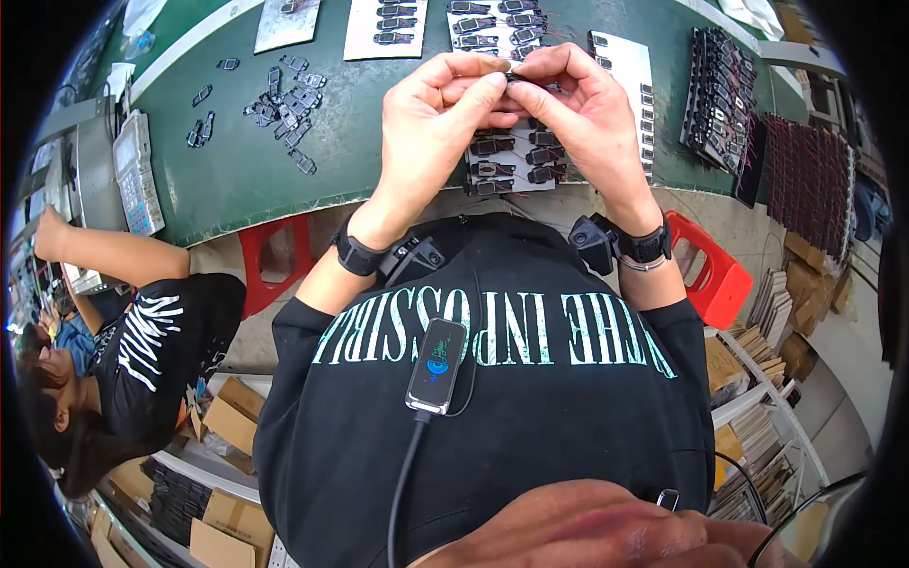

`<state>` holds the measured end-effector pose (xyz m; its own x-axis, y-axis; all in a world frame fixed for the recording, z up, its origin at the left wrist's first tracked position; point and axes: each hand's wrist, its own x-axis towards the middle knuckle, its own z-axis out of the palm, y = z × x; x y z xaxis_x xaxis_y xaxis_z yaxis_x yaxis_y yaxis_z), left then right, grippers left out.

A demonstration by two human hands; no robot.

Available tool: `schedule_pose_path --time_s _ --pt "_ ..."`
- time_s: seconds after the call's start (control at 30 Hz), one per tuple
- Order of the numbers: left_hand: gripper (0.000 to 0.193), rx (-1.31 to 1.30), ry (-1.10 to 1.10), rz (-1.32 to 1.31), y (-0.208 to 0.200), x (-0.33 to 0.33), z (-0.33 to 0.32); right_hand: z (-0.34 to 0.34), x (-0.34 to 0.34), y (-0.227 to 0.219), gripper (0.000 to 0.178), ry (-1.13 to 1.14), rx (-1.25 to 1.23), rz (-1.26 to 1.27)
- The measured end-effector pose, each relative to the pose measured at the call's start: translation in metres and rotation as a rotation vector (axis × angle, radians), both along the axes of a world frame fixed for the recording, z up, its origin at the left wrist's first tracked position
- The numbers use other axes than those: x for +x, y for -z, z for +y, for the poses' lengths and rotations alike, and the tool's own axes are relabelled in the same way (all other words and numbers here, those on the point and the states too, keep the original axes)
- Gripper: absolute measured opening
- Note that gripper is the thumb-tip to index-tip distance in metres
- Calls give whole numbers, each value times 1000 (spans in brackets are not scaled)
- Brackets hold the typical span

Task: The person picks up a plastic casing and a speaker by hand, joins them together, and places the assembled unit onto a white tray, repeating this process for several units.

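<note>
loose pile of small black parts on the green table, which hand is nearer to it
Left. The left hand is just right of the loose pile; the right hand is farther right, beyond the left hand.

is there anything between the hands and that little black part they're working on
Nothing visible. The left hand and the right hand both pinch the small black part directly between their fingertips, held up over the white card of similar parts on the green table.
</note>
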<state>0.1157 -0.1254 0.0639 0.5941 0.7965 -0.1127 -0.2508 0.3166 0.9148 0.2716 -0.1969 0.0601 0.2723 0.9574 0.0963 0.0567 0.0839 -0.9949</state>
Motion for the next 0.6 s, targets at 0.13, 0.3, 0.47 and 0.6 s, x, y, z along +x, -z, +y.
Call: schedule_pose_path --time_s 0.13,0.3,0.47,0.6 --pt "17 -57 -5 -29 4 -3 6 0 -3 -6 16 -19 -22 50" --pt "15 12 -51 -15 3 -5 1 -2 -7 -6 18 25 -43 -38" --pt "14 316 -71 124 8 -6 -16 -17 -18 -13 18 132 78 -566" --pt "14 484 -110 207 10 -12 -16 -17 -26 -15 20 153 131 -752"
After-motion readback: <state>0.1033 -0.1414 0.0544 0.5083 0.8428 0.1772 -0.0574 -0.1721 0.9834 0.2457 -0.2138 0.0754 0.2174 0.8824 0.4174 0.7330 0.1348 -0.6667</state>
